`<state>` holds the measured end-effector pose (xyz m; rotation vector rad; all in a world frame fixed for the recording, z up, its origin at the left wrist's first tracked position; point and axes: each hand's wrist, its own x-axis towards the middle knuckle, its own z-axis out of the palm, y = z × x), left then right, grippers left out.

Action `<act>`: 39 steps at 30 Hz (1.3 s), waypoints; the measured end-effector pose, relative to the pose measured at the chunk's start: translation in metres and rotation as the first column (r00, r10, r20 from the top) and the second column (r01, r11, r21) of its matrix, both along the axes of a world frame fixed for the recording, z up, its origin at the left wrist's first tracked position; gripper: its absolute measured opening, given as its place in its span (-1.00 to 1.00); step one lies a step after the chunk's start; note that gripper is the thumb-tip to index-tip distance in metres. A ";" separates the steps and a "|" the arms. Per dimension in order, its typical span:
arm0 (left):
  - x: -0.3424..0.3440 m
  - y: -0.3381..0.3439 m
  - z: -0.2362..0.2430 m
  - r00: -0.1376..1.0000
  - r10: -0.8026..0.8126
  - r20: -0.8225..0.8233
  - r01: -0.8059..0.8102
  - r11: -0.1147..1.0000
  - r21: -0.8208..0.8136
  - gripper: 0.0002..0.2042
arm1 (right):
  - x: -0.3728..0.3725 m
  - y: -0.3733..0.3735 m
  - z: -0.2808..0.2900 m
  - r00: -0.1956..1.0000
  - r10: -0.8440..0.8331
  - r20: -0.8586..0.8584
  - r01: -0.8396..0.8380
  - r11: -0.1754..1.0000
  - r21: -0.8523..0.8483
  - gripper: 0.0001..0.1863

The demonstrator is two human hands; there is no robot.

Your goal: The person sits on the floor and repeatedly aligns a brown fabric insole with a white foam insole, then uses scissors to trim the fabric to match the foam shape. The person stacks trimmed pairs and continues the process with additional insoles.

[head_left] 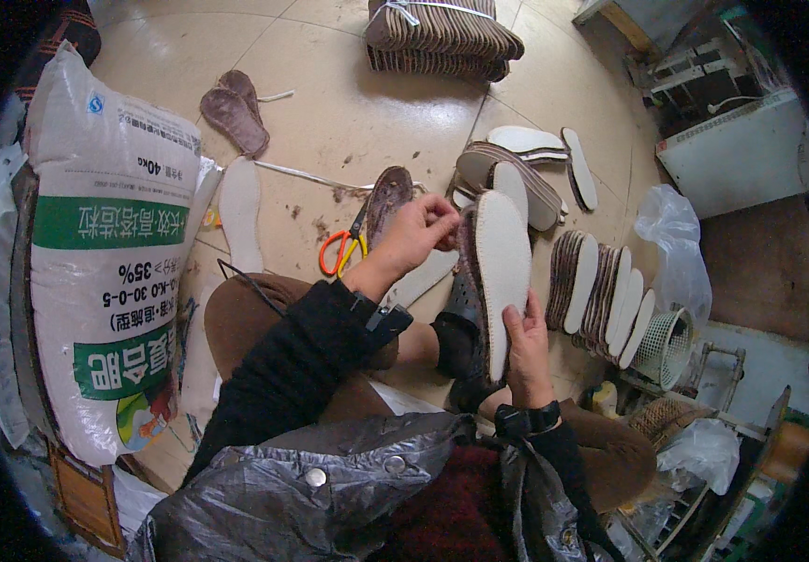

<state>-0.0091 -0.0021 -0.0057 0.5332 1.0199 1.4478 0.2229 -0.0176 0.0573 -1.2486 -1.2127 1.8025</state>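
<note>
My right hand (528, 348) grips the heel-side lower part of a shoe insole (507, 258), thumb on its cream stitched face. Brown fuzzy lining shows along its left edge. Beside that edge, my left hand (419, 232) is closed in a pinch; whatever lies between its fingertips is too small to make out. Scissors (345, 245) with orange and yellow handles rest on the floor left of my left hand, against a brown fuzzy insole (389, 199). A pale insole (423, 278) lies partly under my left wrist.
A tied bundle of brown insoles (442, 39) sits at the far side. Stacked insoles (601, 290) stand at right, near a plastic bag (674, 239) and white basket (664, 348). A large white-and-green sack (109, 253) stands at left. Brown fluff (322, 228) litters the floor.
</note>
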 end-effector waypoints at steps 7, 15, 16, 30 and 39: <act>-0.011 0.000 0.010 0.997 0.007 -0.082 -0.005 1.000 0.024 -0.86 | 0.001 0.000 0.000 0.992 -0.018 0.128 0.007 0.996 0.090 -0.38; 0.004 -0.006 0.015 0.905 -0.069 -0.420 0.132 0.984 0.122 -0.75 | -0.003 -0.002 0.002 0.977 0.080 0.198 -0.114 0.980 0.166 -0.41; 0.005 -0.005 0.014 0.900 0.000 -0.436 0.094 0.977 0.193 -0.74 | -0.003 -0.001 0.001 0.984 0.081 0.157 -0.105 0.982 0.154 -0.41; 0.018 -0.007 0.006 0.851 -0.172 -0.496 0.202 0.979 0.007 -0.65 | -0.002 0.000 -0.011 0.994 -0.082 0.070 0.075 0.991 0.107 -0.45; 0.010 0.006 -0.014 0.434 0.388 -0.813 -0.217 0.921 0.324 -0.83 | -0.001 0.004 -0.001 0.977 -0.204 0.063 0.205 0.979 -0.015 -0.40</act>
